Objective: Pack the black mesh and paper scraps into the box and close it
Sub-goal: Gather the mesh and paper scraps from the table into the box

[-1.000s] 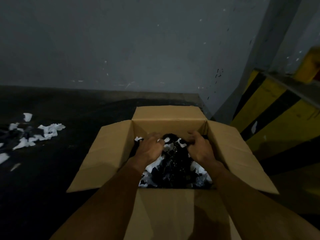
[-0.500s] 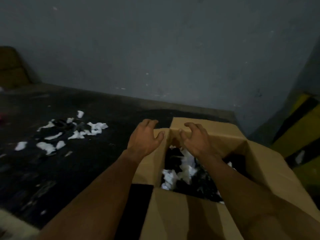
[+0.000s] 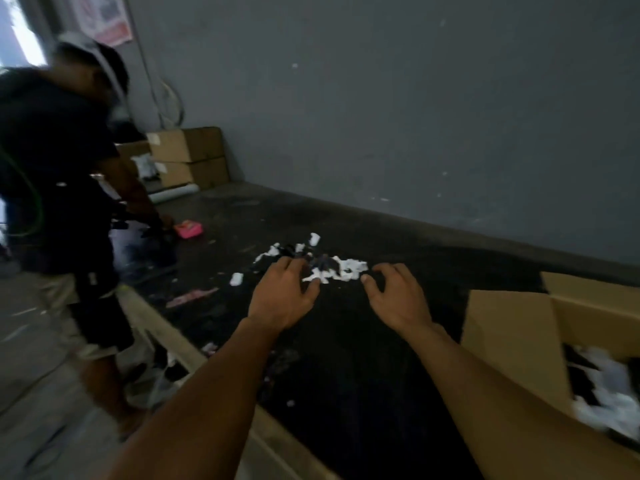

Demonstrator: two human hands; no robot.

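Note:
A small heap of white paper scraps [image 3: 346, 270] mixed with black mesh [image 3: 294, 251] lies on the dark table. My left hand [image 3: 284, 294] hovers at the near left side of the heap, fingers spread, holding nothing. My right hand [image 3: 398, 296] is at the heap's near right side, fingers curled apart and empty. The open cardboard box [image 3: 512, 341] stands at the right edge of view, flaps out, with white scraps and black mesh inside [image 3: 602, 386].
Another person [image 3: 62, 188] in dark clothes stands at the table's left end, beside a pink object [image 3: 188, 229]. Stacked cardboard boxes [image 3: 188, 157] sit against the grey wall. The table's pale front edge [image 3: 166, 330] runs diagonally; loose scraps [image 3: 236, 278] lie scattered.
Both hands have come out of the box and moved left to the heap of scraps. The view swung left, so the box now sits at the right edge.

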